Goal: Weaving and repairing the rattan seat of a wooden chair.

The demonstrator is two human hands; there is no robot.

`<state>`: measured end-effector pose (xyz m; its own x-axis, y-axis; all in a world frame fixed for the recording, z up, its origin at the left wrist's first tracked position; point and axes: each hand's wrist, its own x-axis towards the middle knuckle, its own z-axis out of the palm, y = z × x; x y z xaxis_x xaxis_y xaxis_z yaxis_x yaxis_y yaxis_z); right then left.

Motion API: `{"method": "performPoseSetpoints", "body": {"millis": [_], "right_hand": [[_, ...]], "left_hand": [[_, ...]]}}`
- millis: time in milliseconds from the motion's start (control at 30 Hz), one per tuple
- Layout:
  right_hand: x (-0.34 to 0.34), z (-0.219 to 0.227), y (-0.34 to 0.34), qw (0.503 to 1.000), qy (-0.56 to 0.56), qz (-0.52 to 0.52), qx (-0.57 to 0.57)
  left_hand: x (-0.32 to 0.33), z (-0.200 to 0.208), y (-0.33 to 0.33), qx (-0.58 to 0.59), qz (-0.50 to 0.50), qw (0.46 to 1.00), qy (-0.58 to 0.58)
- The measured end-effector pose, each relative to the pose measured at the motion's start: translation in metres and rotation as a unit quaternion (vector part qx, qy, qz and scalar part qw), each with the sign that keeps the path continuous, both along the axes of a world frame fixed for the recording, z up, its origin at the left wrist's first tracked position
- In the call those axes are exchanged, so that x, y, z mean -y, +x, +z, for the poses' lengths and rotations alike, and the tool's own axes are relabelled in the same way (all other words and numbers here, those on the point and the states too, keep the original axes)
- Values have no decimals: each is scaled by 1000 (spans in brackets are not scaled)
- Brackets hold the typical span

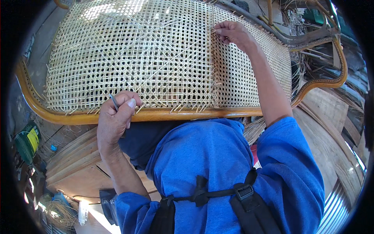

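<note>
The woven cane panel [128, 66] lay at twelve o'clock, its varnished wooden frame [156, 116] edging the person's lap, probably for support and easy reach. At nine o'clock, the left hand [119, 111] had its fingers curled closed around a slim metal tool [113, 102], tip toward eleven, perhaps so it was handy. Near one o'clock, the right hand's [238, 36] fingers bent close together at the ridge [215, 70] dividing the weave; I could not tell whether they gripped a strand. The frame's long axis ran nine to three, its curving end pointing toward three.
</note>
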<state>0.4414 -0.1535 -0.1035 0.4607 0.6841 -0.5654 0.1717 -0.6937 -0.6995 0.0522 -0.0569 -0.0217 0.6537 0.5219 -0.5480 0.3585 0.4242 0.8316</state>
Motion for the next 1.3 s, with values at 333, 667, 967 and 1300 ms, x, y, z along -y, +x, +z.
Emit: {"method": "performPoseSetpoints", "body": {"millis": [333, 667, 967, 1300], "right_hand": [[-4, -25, -16, 954, 37, 69, 289], [0, -16, -7, 993, 21, 20, 116], [11, -22, -13, 960, 79, 73, 258], [6, -15, 0, 996, 80, -10, 48]], "left_hand": [[10, 5, 7, -53, 16, 997, 56], [8, 0, 4, -3, 86, 995, 57], [8, -4, -4, 37, 118, 992, 27], [3, -10, -13, 116, 107, 987, 35]]}}
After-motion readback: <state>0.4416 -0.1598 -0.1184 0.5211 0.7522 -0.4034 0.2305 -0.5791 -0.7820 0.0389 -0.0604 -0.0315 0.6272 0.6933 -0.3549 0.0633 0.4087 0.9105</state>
